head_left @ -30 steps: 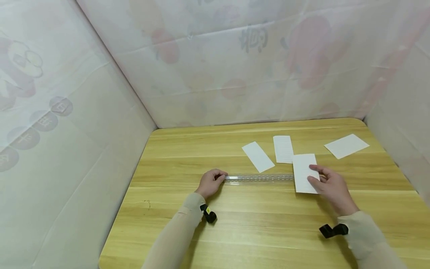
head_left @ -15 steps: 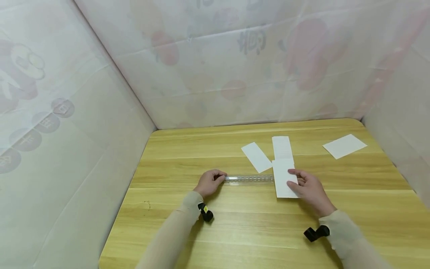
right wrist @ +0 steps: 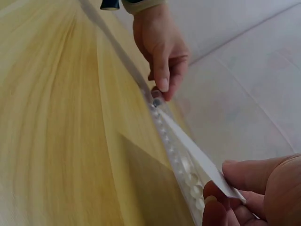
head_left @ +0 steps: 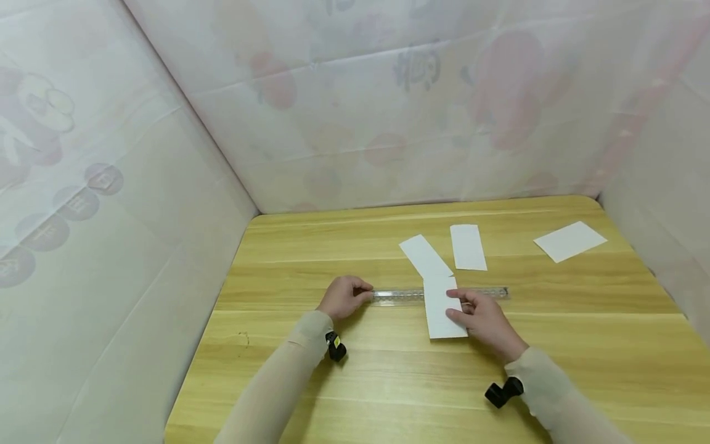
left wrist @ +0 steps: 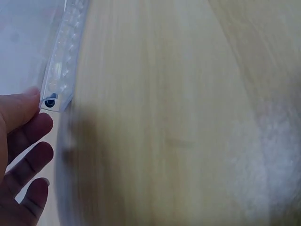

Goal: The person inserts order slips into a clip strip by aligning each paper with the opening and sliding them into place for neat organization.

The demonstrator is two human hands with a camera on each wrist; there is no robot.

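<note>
In the head view my left hand (head_left: 345, 297) pinches the left end of a long clear plastic strip (head_left: 396, 297) lying crosswise. Up close in the left wrist view, the strip (left wrist: 66, 52) shows a row of round bumps and a small dark round piece at its end, with thumb and forefinger at that end. My right hand (head_left: 485, 317) pinches a white card (head_left: 442, 317) by its right side, and the card covers part of the strip. Seen from the right wrist, this card (right wrist: 197, 153) stands tilted close over the strip, between thumb and fingers.
Further back on the wooden table (head_left: 310, 259) lie three more white cards: a slanted one (head_left: 424, 254), an upright one (head_left: 468, 248) and one at the far right (head_left: 570, 241). Fabric walls (head_left: 355, 123) rise behind and at both sides.
My right hand has moved left along the strip with the white card, uncovering the strip's right end. The left hand stays at the strip's left end.
</note>
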